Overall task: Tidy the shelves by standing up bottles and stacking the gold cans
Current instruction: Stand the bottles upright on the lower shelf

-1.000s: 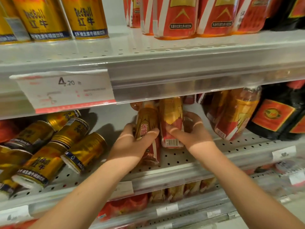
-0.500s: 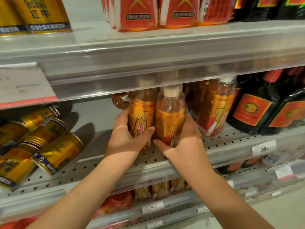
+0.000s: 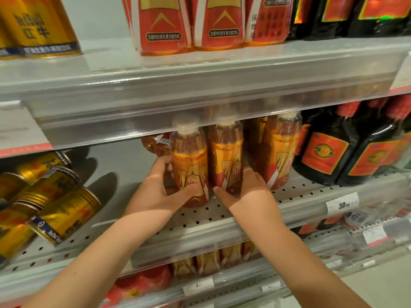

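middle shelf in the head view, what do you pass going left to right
gold cans lying on their sides → left hand on an upright bottle → right hand on a second upright bottle → wrapped bottle pack → dark bottles with red labels

1. Pretty clearly a shop, drinks aisle; perforated metal shelves (image 3: 222,215) stacked in tiers
2. price tags (image 3: 342,205) clipped into clear strips along the shelf edges
3. same products repeated in rows; gold cans (image 3: 64,215), amber bottles (image 3: 281,152), dark bottles (image 3: 323,150), red packs (image 3: 160,23) up top
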A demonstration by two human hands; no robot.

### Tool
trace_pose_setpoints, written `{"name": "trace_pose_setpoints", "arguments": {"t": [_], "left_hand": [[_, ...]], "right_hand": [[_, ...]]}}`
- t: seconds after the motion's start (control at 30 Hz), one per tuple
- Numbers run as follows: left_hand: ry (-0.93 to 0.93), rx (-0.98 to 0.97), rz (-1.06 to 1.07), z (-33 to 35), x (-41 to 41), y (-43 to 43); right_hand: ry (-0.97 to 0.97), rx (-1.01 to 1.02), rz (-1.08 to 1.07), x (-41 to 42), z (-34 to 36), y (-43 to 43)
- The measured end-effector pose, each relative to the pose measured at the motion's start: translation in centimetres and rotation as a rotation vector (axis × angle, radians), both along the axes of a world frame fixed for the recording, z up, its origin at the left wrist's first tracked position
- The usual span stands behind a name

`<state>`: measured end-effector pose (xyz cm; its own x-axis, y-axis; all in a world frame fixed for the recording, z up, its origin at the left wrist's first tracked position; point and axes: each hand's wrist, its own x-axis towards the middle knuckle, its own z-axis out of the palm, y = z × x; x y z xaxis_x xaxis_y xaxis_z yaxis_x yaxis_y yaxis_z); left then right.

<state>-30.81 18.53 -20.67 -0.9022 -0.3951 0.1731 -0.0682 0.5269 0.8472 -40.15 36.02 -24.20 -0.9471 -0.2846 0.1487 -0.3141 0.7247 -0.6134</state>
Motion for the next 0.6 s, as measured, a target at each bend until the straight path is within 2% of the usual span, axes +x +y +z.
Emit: {"name": "trace_pose_setpoints", "arguments": {"t": [0.1,0.27,0.47,0.6], "left_hand": [[-0.005,0.003,0.006,0.0,0.0,-0.2],[-0.016,-0.042,0.018,0.0,-0.6,0.0],[-0.024,-0.037,-0.038,-0.7,-0.6,-0.4],[-0.045,-0.003,-0.050,-0.8,-1.7,0.8]], "right_hand": [[-0.080,0.057,-0.026,-1.2,0.8,-1.2],[-0.063,0.101,-0.030,-2.7,1.6,-3.0],[-0.252,0.075,0.030,-2.3,2.3,-1.6],[-0.136,-0.062,0.069,0.9,1.3,3.1]]}}
